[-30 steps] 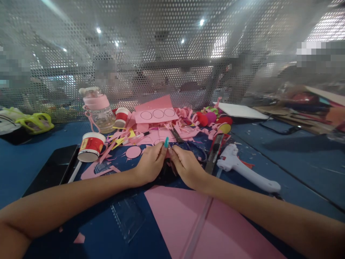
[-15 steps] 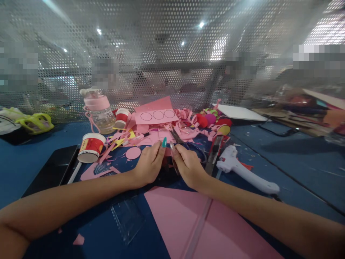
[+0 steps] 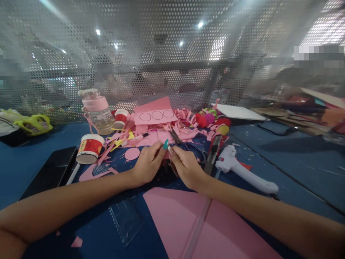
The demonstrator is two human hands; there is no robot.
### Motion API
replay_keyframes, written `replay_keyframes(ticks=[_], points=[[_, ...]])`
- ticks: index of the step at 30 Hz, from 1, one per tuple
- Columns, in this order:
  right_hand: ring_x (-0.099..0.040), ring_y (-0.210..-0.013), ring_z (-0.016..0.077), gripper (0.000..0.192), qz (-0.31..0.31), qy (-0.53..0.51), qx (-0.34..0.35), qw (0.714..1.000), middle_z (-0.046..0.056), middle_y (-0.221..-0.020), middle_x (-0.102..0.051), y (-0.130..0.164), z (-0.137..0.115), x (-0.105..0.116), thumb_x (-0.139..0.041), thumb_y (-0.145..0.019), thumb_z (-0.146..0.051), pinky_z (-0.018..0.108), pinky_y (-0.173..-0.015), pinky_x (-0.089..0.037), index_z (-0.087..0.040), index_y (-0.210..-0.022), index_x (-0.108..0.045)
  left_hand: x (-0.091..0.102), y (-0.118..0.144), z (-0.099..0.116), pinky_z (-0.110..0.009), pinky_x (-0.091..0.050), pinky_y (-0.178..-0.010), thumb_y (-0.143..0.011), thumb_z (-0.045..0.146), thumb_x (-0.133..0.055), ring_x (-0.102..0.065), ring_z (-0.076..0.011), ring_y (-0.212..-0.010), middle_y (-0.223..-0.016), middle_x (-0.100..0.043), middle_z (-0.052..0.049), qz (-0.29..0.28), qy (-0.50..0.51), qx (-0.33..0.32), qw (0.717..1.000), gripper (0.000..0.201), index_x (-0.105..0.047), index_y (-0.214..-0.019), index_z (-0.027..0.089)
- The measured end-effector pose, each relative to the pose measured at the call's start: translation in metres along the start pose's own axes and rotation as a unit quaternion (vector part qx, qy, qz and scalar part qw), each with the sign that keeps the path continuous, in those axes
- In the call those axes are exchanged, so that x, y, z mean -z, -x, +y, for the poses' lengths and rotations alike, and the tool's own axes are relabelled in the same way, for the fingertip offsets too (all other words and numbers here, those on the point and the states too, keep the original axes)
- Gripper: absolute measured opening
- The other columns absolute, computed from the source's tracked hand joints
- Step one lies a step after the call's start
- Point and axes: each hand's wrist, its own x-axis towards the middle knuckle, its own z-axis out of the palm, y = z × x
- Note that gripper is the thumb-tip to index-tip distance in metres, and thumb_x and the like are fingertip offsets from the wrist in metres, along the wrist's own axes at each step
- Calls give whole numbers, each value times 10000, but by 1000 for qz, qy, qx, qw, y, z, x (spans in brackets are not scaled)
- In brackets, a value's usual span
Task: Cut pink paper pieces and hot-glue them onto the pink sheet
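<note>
A left hand [image 3: 147, 165] and a right hand [image 3: 187, 166] are held together above a workbench, fingers curled closed, thumb tips all but meeting, a small pink piece [image 3: 166, 155] pinched between them; its shape is mostly hidden by the fingers. Beyond the hands, the scene is backed by a perforated screen [image 3: 151, 43]. Beneath them, the bench is formed by a blue table [image 3: 304, 172]. On the near side, a large pink sheet [image 3: 172, 216] is crossed by the right forearm, with a long translucent strip [image 3: 196, 235] laid over it. Past the fingertips, pink paper scraps [image 3: 185, 133] are heaped. To the left of the left hand, a dark flat device [image 3: 50, 171] is seen lying, and farther beyond, a pink-topped bottle [image 3: 101, 118] is stood upright. A white glue gun [image 3: 242, 172] is laid to the right of the right hand. Behind the hands, a folded card [image 3: 156, 117] is marked with three circles. A red-and-white paper cup [image 3: 90, 149] is tilted left of the left hand, with a pink disc [image 3: 132, 154] placed nearer that hand.
</note>
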Motion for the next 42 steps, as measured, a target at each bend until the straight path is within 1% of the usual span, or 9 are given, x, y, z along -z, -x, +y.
replay_keyframes(ticks=[9,13,17,20,22,26,31,36,42], points=[[-401,-419,99,310,33,9,0,999,-48,-464,-397,-1,3,-1,-300,-912,-327,234,-452,-273,-212,-628,-352,-3,1,1,-217,-289,-496,-878,315,-360,-378,-78,-487,-524,-393,53,5,7,24,1000,297,-372,-616,175],[-411,-417,95,318,31,-8,2,999,-46,-460,-413,-1,3,0,-300,-911,-319,230,-461,-290,-212,-616,-350,4,-5,-1,-226,-343,-538,-907,363,-264,-423,-95,-539,-578,-451,27,2,55,16,998,355,-454,-680,167],[-405,-413,91,304,41,-13,-10,999,-43,-457,-426,-1,2,1,-337,-889,-282,230,-452,-282,-208,-596,-360,25,-25,-2,-260,-419,-652,-870,452,-324,-523,-138,-677,-661,-540,-20,-112,70,-37,991,399,-504,-668,160],[-361,-404,83,311,60,-32,-34,997,-51,-439,-384,-3,3,1,-364,-863,-266,227,-432,-264,-208,-558,-342,37,-36,-2,-282,-454,-599,-845,522,-304,-560,-149,-614,-666,-575,-44,-237,154,30,959,458,-533,-695,154],[-339,-398,78,322,66,-57,-52,995,-55,-428,-363,-4,4,0,-374,-855,-279,223,-420,-261,-206,-543,-342,36,-36,-3,-269,-444,-540,-832,544,-311,-543,-137,-550,-630,-562,-37,-252,184,68,948,466,-522,-690,154],[-345,-392,76,290,49,-88,-61,993,-55,-430,-389,-5,6,-1,-392,-843,-279,216,-408,-272,-195,-565,-394,18,-26,-10,-239,-410,-539,-822,511,-395,-506,-117,-573,-646,-548,-15,-222,154,39,962,388,-516,-715,159],[-353,-395,75,331,50,-99,-55,992,-58,-444,-385,-6,7,-1,-375,-867,-331,220,-417,-282,-196,-565,-386,3,-16,-16,-243,-407,-654,-849,447,-397,-511,-126,-706,-714,-540,-13,-115,136,9,984,337,-515,-713,161],[-380,-411,80,349,35,-86,-37,995,-56,-454,-397,-5,7,-1,-353,-888,-354,223,-448,-302,-198,-577,-381,1,-9,-12,-232,-402,-577,-871,454,-352,-501,-115,-627,-682,-525,7,-96,142,47,984,327,-502,-800,172],[-437,-436,87,311,5,-41,-4,999,-46,-471,-447,-3,7,-1,-356,-887,-288,221,-477,-324,-199,-592,-392,-1,-3,-9,-229,-382,-568,-880,431,-340,-462,-110,-600,-650,-491,22,-64,86,25,994,313,-484,-766,177]])
